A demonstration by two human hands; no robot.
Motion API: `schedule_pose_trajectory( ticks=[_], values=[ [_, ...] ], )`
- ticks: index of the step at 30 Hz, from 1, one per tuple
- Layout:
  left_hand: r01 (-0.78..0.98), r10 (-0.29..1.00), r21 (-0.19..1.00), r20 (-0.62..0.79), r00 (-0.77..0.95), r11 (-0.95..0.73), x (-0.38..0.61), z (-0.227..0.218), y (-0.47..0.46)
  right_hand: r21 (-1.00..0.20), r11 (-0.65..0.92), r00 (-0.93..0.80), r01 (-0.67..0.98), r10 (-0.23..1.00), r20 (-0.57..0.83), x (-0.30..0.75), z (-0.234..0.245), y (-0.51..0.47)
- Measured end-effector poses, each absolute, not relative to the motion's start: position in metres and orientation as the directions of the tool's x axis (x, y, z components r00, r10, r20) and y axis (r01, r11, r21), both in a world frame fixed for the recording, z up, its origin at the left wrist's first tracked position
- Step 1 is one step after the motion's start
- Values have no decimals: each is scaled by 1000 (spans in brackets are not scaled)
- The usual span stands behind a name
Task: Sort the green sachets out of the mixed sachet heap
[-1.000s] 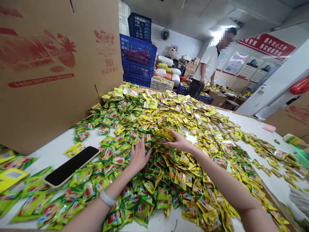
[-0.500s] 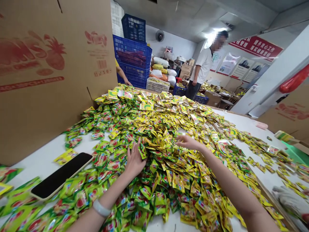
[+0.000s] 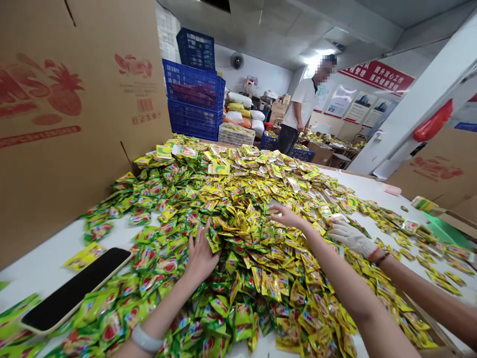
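Note:
A wide heap of small candy packets spreads over the white table [image 3: 55,248], green packets [image 3: 164,266] mostly on the left and yellow packets [image 3: 294,258] on the right. My left hand [image 3: 201,254] rests against the heap's near left side, fingers stretched upward, touching a green packet beside its palm. On the other side, my right hand [image 3: 286,217] reaches over the yellow packets with its fingers extended and apart. I see nothing gripped in it. A co-worker's gloved hand [image 3: 350,236] touches the packets to the right of my forearm.
A large cardboard box [image 3: 85,114] stands at the left. A black-screened phone [image 3: 76,288] lies at the front left. Flat yellow-and-white cards [image 3: 219,169] lie on the far side of the heap. Blue crates [image 3: 194,97] and a standing person [image 3: 298,109] are farther back.
The co-worker's gloved hand has come in from the right edge onto the packets. The view has shifted slightly; my hands stay in nearly the same places. The arm behind the box is out of sight.

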State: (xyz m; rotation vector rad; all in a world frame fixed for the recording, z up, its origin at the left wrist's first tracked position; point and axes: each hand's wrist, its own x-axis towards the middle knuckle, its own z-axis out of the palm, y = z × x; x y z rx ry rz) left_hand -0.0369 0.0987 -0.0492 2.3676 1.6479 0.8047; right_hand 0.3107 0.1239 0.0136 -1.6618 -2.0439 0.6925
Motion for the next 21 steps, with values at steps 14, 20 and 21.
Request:
schedule_pose_trajectory(
  ticks=[14, 20, 21],
  values=[
    [820, 896, 404, 356, 266, -405, -40, -55, 100, -419, -21, 108, 908, 977, 184, 276, -52, 157],
    [824, 889, 390, 374, 265, -410, -39, -56, 102, -310, -49, 118, 949, 971, 210, 275, -40, 150],
    [824, 883, 388, 390, 259, -413, -39, -56, 102, -308, -39, 107, 951, 972, 209, 276, -37, 151]
  ],
)
